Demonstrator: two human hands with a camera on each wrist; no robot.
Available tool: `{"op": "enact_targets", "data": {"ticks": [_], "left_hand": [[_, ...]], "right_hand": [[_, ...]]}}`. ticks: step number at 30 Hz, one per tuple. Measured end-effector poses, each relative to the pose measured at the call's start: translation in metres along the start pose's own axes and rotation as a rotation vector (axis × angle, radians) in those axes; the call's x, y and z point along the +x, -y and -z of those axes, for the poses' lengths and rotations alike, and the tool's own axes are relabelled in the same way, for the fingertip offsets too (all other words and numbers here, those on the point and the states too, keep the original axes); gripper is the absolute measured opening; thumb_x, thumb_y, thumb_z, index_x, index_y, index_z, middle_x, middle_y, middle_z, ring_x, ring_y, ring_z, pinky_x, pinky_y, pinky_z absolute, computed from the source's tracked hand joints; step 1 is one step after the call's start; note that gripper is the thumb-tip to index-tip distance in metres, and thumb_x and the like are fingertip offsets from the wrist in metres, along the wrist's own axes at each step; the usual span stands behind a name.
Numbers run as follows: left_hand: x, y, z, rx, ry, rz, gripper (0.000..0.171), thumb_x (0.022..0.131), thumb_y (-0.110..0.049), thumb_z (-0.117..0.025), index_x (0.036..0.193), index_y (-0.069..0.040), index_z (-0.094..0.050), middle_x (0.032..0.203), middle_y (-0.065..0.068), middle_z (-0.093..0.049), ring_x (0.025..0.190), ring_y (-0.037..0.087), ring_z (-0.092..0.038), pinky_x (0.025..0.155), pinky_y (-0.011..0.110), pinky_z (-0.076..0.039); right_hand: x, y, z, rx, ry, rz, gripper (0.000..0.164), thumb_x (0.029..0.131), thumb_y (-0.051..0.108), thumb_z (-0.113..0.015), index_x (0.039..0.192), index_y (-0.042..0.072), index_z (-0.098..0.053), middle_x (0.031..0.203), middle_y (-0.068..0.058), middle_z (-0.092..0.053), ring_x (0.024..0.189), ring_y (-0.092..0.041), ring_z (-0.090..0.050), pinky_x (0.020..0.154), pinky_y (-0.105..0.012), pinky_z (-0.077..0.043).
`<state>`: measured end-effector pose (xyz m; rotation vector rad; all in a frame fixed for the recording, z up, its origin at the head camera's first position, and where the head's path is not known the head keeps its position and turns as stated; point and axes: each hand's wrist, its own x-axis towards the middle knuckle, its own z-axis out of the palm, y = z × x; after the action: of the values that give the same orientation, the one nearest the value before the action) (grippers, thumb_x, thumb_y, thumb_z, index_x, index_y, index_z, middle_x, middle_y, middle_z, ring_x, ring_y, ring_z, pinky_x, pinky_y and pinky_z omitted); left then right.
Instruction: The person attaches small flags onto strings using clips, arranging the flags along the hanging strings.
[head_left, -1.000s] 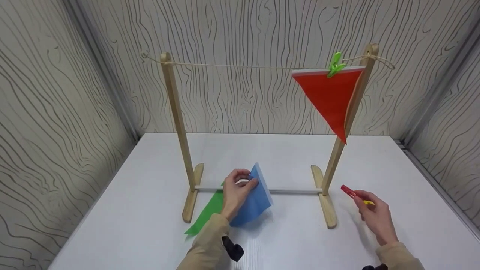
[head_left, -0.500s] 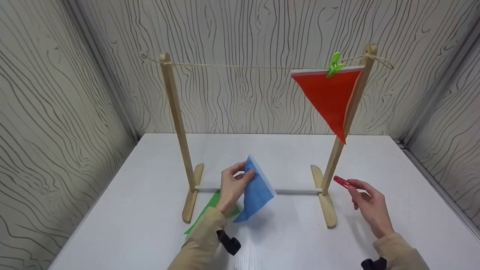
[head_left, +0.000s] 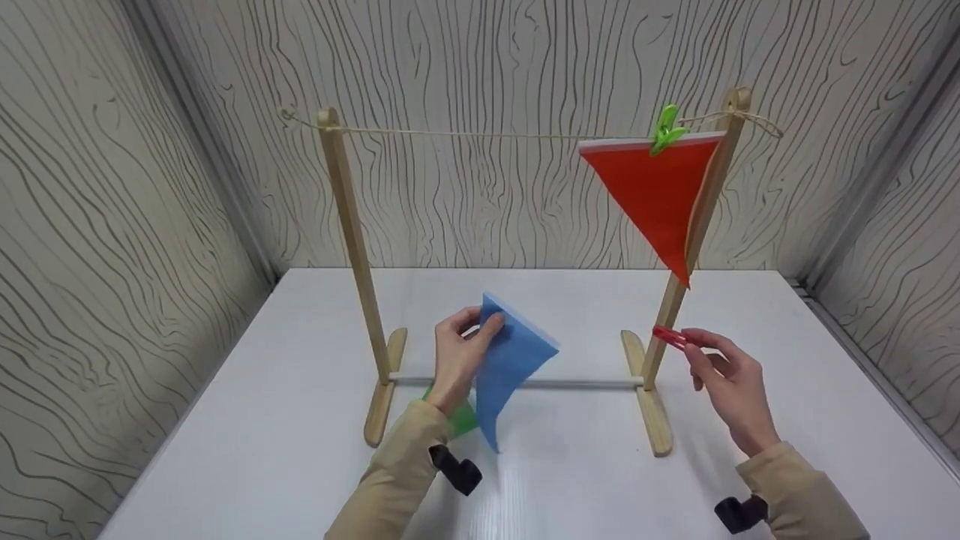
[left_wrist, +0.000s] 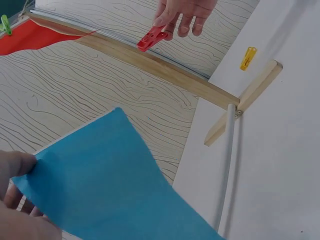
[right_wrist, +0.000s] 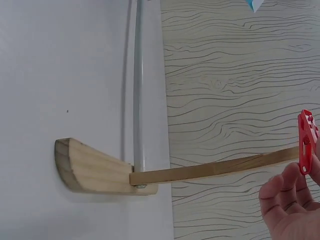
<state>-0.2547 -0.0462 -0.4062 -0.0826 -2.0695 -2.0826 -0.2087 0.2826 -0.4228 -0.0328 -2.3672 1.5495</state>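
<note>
Got blue pennant [head_left: 517, 360] higher than a second ago and swung point-down, now hanging from left hand [head_left: 459, 352] in front of white rod [head_left: 577, 384]. Can see less of green pennant [head_left: 463, 420] than before, now mostly behind left wrist and sleeve [head_left: 397, 472]. Moved right hand [head_left: 731, 382] up and inward too, with red clip [head_left: 670, 337] now overlapping right post [head_left: 670, 304] in head view — can't tell contact. Kept red pennant [head_left: 652, 195] on string [head_left: 457, 134] under green clip [head_left: 664, 133], same as earlier. Pinching blue pennant near one end of its pale top edge with left grip, thumb against fingers. Pinching red clip between thumb and forefinger with right grip, other fingers loosely bent. Can see yellow clip [left_wrist: 248, 58] on bench near right foot [head_left: 657, 427] in left wrist view. Note thin, flexible, triangular sheets for pennants, slight curl in blue one's lower tip; glossy plastic for red clip, holes along its arms. Built of pale, grained wood at posts and round-ended feet, with rod smooth and cylindrical. Set on smooth white bench [head_left: 255, 435] with soft reflections — boxed in by off-white walls [head_left: 480, 202] with dark wood-grain lines, grey trim [head_left: 208, 150] at corners.
</note>
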Motion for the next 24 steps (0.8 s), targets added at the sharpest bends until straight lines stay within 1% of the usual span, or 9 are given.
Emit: {"op": "enact_targets", "data": {"ticks": [3,6,8,10,13,17,22,24], "left_hand": [[0.002,-0.009,0.0,-0.01,-0.013,-0.023,0.026,0.094,-0.019,-0.071,0.111,0.001,-0.071,0.113,0.017,-0.072,0.107,0.025,-0.07,0.1,0.043,-0.056],[0.003,-0.018,0.001,-0.015,-0.015,-0.044,0.027,0.094,-0.019,-0.071,0.112,0.001,-0.071,0.113,0.018,-0.072,0.106,0.025,-0.07,0.099,0.043,-0.057],[0.003,-0.023,0.001,-0.019,-0.016,-0.05,0.027,0.094,-0.019,-0.071,0.112,0.001,-0.071,0.113,0.018,-0.072,0.104,0.023,-0.071,0.098,0.042,-0.057],[0.004,-0.027,0.002,-0.021,-0.021,-0.05,0.027,0.094,-0.019,-0.072,0.112,0.0,-0.071,0.112,0.017,-0.072,0.102,0.022,-0.071,0.097,0.042,-0.058],[0.005,-0.033,0.004,-0.029,-0.029,-0.048,0.028,0.093,-0.02,-0.072,0.113,0.0,-0.071,0.112,0.017,-0.073,0.102,0.023,-0.072,0.097,0.043,-0.058],[0.007,-0.043,0.005,-0.051,-0.036,-0.062,0.03,0.093,-0.019,-0.073,0.115,0.0,-0.07,0.112,0.018,-0.074,0.104,0.027,-0.073,0.099,0.045,-0.057],[0.008,-0.053,0.005,-0.09,-0.042,-0.078,0.029,0.091,-0.016,-0.074,0.114,0.002,-0.07,0.108,0.019,-0.076,0.102,0.025,-0.074,0.098,0.042,-0.057],[0.009,-0.056,0.006,-0.109,-0.042,-0.073,0.03,0.09,-0.015,-0.074,0.114,0.002,-0.07,0.108,0.018,-0.076,0.101,0.025,-0.074,0.098,0.041,-0.058]], "right_hand": [[0.001,0.01,-0.003,0.029,-0.012,0.06,0.035,0.103,0.021,-0.058,0.132,0.002,-0.059,0.098,0.011,-0.061,0.068,-0.008,-0.056,0.062,-0.019,-0.047],[0.002,0.02,-0.005,0.066,-0.02,0.123,0.032,0.102,0.014,-0.058,0.131,0.0,-0.059,0.1,0.014,-0.061,0.07,-0.007,-0.056,0.061,-0.019,-0.047],[0.002,0.026,-0.006,0.084,-0.02,0.15,0.031,0.102,0.012,-0.057,0.13,-0.002,-0.059,0.1,0.015,-0.061,0.071,-0.007,-0.056,0.062,-0.019,-0.048],[0.003,0.032,-0.007,0.096,-0.019,0.163,0.032,0.103,0.013,-0.057,0.131,-0.003,-0.058,0.1,0.018,-0.061,0.071,-0.007,-0.056,0.063,-0.019,-0.049],[0.003,0.042,-0.008,0.126,-0.018,0.175,0.033,0.102,0.012,-0.058,0.131,-0.005,-0.058,0.101,0.016,-0.064,0.071,-0.007,-0.057,0.063,-0.019,-0.049],[0.005,0.054,-0.009,0.219,-0.01,0.191,0.032,0.101,0.009,-0.059,0.129,-0.006,-0.058,0.104,0.012,-0.067,0.073,-0.007,-0.059,0.067,-0.018,-0.051],[0.008,0.068,-0.011,0.333,0.007,0.203,0.034,0.099,0.006,-0.061,0.13,-0.008,-0.057,0.109,0.01,-0.069,0.086,-0.004,-0.067,0.081,-0.015,-0.056],[0.009,0.072,-0.012,0.38,0.005,0.206,0.035,0.098,0.004,-0.062,0.13,-0.01,-0.057,0.11,0.009,-0.07,0.09,-0.004,-0.07,0.085,-0.015,-0.057]]}}
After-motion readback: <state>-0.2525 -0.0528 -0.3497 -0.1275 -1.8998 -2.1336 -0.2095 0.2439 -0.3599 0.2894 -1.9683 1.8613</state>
